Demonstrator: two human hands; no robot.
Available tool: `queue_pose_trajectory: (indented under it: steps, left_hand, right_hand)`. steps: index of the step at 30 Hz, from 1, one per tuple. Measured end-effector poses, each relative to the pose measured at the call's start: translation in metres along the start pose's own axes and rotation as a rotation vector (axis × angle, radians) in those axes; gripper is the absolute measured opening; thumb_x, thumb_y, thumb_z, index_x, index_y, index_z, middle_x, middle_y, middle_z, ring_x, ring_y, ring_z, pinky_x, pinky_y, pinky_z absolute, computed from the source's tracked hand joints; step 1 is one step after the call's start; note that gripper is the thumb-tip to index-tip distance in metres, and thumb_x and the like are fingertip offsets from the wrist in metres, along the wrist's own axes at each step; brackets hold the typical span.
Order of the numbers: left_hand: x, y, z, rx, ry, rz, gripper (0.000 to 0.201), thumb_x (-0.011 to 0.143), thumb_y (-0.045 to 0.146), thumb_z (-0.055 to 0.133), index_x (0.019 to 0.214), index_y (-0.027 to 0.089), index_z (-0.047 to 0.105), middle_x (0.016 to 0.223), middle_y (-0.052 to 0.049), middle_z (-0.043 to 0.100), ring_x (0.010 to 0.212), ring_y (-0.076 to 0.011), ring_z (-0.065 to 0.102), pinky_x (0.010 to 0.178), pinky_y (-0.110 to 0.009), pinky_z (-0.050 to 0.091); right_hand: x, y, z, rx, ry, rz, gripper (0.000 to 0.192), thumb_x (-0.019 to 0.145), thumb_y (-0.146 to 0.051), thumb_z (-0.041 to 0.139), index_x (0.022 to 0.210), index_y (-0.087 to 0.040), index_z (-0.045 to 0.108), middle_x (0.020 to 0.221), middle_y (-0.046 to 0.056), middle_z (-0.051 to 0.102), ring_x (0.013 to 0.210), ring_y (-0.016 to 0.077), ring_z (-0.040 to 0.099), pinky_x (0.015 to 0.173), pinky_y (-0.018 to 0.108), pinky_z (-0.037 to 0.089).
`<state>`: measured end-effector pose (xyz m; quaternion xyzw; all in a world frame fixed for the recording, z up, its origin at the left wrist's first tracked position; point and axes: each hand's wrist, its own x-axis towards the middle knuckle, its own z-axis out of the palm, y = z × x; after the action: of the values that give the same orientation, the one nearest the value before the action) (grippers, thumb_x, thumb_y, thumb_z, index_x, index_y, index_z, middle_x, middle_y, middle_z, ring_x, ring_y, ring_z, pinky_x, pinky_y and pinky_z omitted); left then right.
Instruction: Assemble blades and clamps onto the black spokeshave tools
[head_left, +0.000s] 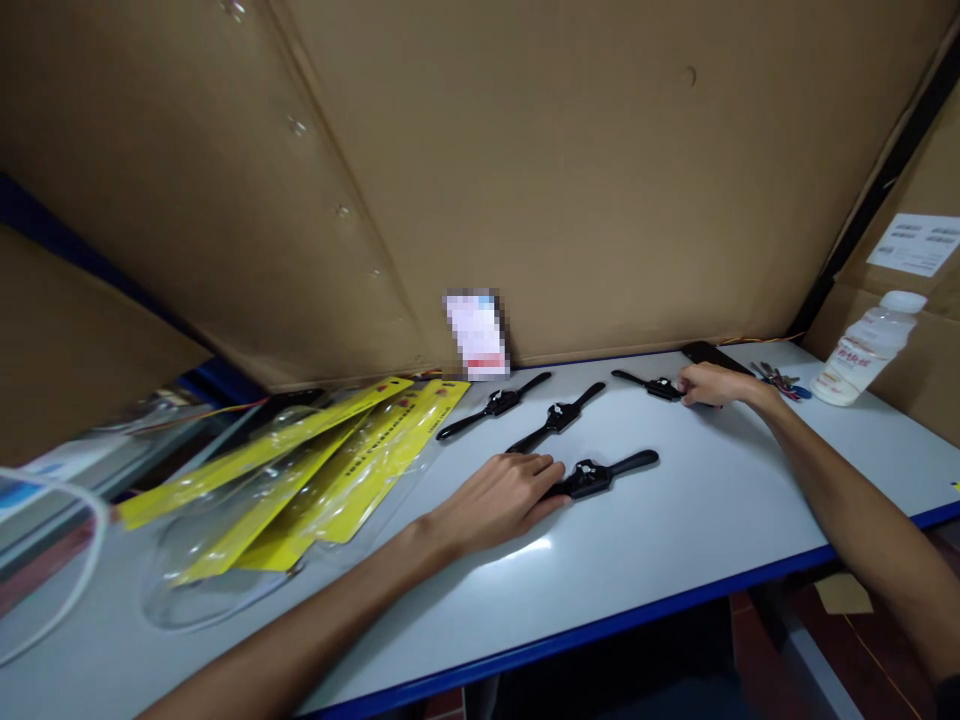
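While both arms reach over the white table [675, 540], the left hand [499, 500] lies flat, fingers together, on one end of the nearest black tool [604, 475]. Right hand [712, 385] pinches the far black tool [649, 385] by its end. Two more tools [559, 415] lie between, beside yellow packages [337, 460].

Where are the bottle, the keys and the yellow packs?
bottle [866, 350], head view, on the middle of its body.
keys [780, 380], head view, on the bunch beside the right wrist.
yellow packs [352, 455], head view, on a yellow card of the stack.
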<state>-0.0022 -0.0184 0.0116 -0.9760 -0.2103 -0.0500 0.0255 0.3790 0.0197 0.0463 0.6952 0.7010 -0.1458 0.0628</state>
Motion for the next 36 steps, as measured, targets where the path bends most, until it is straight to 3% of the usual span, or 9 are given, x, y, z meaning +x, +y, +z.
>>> queue_pose_trajectory:
  steps: [6, 12, 17, 21, 25, 30, 33, 36]
  left_hand:
    - [0.001, 0.003, -0.003, 0.033, -0.033, -0.143, 0.031, 0.106, 0.039, 0.037, 0.091, 0.02, 0.056, 0.083, -0.005, 0.067, 0.066, -0.0209, 0.065, 0.055, -0.032, 0.039]
    - [0.001, -0.015, 0.002, 0.024, -0.017, -0.283, 0.025, 0.104, 0.038, 0.042, 0.099, 0.02, 0.058, 0.097, -0.007, 0.067, 0.082, -0.0241, 0.067, 0.065, -0.034, 0.049]
    - [0.002, -0.027, 0.005, 0.047, 0.159, -0.277, 0.031, 0.103, 0.043, 0.045, 0.11, 0.018, 0.061, 0.107, -0.011, 0.062, 0.096, -0.0272, 0.063, 0.078, -0.039, 0.054]
    - [0.003, -0.04, 0.006, 0.145, 0.279, -0.448, 0.045, 0.103, 0.046, 0.045, 0.129, 0.012, 0.057, 0.127, -0.018, 0.058, 0.118, -0.0345, 0.055, 0.099, -0.049, 0.049]
    - [0.001, -0.058, 0.014, 0.183, 0.079, -0.682, 0.058, 0.104, 0.044, 0.042, 0.146, 0.005, 0.043, 0.147, -0.026, 0.046, 0.138, -0.0383, 0.043, 0.112, -0.052, 0.038]
    - [0.0, -0.067, 0.017, 0.182, -0.009, -0.68, 0.048, 0.105, 0.037, 0.039, 0.142, 0.006, 0.047, 0.138, -0.022, 0.057, 0.132, -0.0343, 0.05, 0.109, -0.047, 0.041]
    - [0.003, -0.068, 0.013, 0.196, -0.024, -0.666, 0.036, 0.103, 0.024, 0.04, 0.132, 0.009, 0.055, 0.129, -0.021, 0.061, 0.124, -0.0337, 0.054, 0.103, -0.047, 0.044]
    - [0.005, -0.068, 0.01, 0.187, -0.049, -0.669, 0.031, 0.099, 0.015, 0.04, 0.124, 0.008, 0.056, 0.117, -0.021, 0.064, 0.112, -0.0326, 0.061, 0.094, -0.044, 0.048]
  right_hand:
    - [-0.004, -0.004, -0.002, -0.046, -0.077, -0.074, 0.013, 0.088, -0.027, 0.063, 0.089, -0.014, 0.068, 0.071, 0.003, 0.064, 0.055, 0.0141, 0.058, 0.052, 0.024, 0.038]
    - [-0.001, -0.011, -0.001, -0.153, 0.019, -0.09, 0.013, 0.09, -0.026, 0.06, 0.088, -0.016, 0.068, 0.084, 0.009, 0.068, 0.075, 0.0206, 0.063, 0.064, 0.028, 0.04]
    - [-0.002, -0.012, -0.001, -0.178, 0.062, -0.122, 0.016, 0.092, -0.029, 0.056, 0.092, -0.017, 0.067, 0.09, 0.009, 0.069, 0.081, 0.0228, 0.063, 0.067, 0.029, 0.038]
    - [-0.001, -0.01, 0.0, -0.189, 0.053, -0.136, 0.014, 0.089, -0.028, 0.059, 0.085, -0.018, 0.067, 0.081, 0.007, 0.068, 0.074, 0.0215, 0.062, 0.062, 0.028, 0.036]
    - [0.001, -0.007, 0.0, -0.183, 0.058, -0.134, 0.012, 0.087, -0.027, 0.06, 0.082, -0.018, 0.067, 0.075, 0.005, 0.067, 0.07, 0.0199, 0.061, 0.059, 0.027, 0.034]
    - [0.0, -0.001, -0.001, -0.162, 0.114, -0.095, 0.012, 0.085, -0.028, 0.066, 0.087, -0.018, 0.071, 0.073, 0.005, 0.068, 0.07, 0.0203, 0.063, 0.059, 0.027, 0.038]
    - [-0.006, -0.006, -0.001, -0.169, 0.215, -0.071, 0.017, 0.086, -0.029, 0.067, 0.097, -0.018, 0.072, 0.088, 0.011, 0.072, 0.081, 0.0258, 0.067, 0.067, 0.031, 0.045]
    - [-0.017, -0.033, 0.004, -0.172, 0.366, -0.091, 0.027, 0.097, -0.032, 0.055, 0.115, -0.017, 0.069, 0.115, 0.019, 0.068, 0.102, 0.0333, 0.066, 0.082, 0.042, 0.049]
